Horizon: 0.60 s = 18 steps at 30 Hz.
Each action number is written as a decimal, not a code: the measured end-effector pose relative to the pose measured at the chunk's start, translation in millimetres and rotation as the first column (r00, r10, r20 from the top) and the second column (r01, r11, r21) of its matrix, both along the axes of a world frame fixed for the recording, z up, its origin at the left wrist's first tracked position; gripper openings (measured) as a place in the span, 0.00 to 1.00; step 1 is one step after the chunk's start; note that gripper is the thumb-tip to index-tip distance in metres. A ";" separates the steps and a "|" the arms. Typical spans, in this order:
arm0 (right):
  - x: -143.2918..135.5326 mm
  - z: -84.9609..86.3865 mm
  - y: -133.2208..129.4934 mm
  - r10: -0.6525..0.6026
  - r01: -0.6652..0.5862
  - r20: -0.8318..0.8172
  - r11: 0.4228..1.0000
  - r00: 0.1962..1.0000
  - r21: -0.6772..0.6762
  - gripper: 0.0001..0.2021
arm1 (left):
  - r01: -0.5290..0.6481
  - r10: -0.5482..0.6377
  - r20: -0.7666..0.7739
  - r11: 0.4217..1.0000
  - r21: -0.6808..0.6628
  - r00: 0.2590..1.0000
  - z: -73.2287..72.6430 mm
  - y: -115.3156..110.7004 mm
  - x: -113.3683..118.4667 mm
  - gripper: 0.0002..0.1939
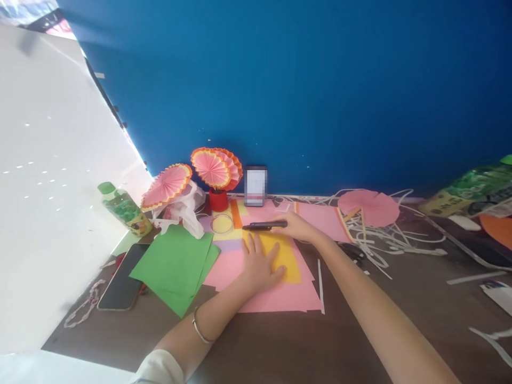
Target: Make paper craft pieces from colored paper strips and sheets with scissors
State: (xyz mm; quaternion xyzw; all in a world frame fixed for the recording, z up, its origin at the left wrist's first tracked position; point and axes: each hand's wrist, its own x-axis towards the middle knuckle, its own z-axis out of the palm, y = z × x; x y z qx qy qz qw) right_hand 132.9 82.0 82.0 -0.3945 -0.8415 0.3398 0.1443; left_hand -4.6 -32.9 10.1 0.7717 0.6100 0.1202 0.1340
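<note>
My left hand (259,266) lies flat with its fingers spread on a yellow-orange sheet of paper (290,266), which rests on pink paper (276,304). Above it, my right hand (295,228) is closed on a slim black utility knife (264,225). The knife lies sideways near the upper edge of the yellow sheet, its tip toward the left; I cannot tell whether a blade is out. Left of my left hand are green paper sheets (176,266). A roll of clear tape (222,224) lies beyond my fingers.
Pleated pink paper fans (214,169) stand in a red pot (218,200); another fan (168,186) leans beside a plastic bag (188,205). A phone (256,185) stands against the blue wall. Bottles (126,210), a dark phone (124,282), paper strips (378,256) and a pink disc (370,208) surround the work.
</note>
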 end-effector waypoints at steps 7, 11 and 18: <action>-0.3 0.1 6.6 0.030 -0.031 0.030 0.999 0.999 0.011 0.16 | 0.008 -0.009 -0.027 0.999 -0.040 1.000 4.1 0.6 -0.3 0.33; 0.9 -1.8 12.2 0.056 -0.057 0.043 0.998 0.997 0.002 0.16 | 0.007 -0.010 -0.033 0.998 -0.070 0.999 6.8 1.4 -0.2 0.33; -1.3 3.0 16.3 0.093 -0.094 0.068 0.995 0.993 0.013 0.17 | 0.012 -0.013 -0.022 0.998 -0.068 1.000 8.5 0.7 -0.9 0.33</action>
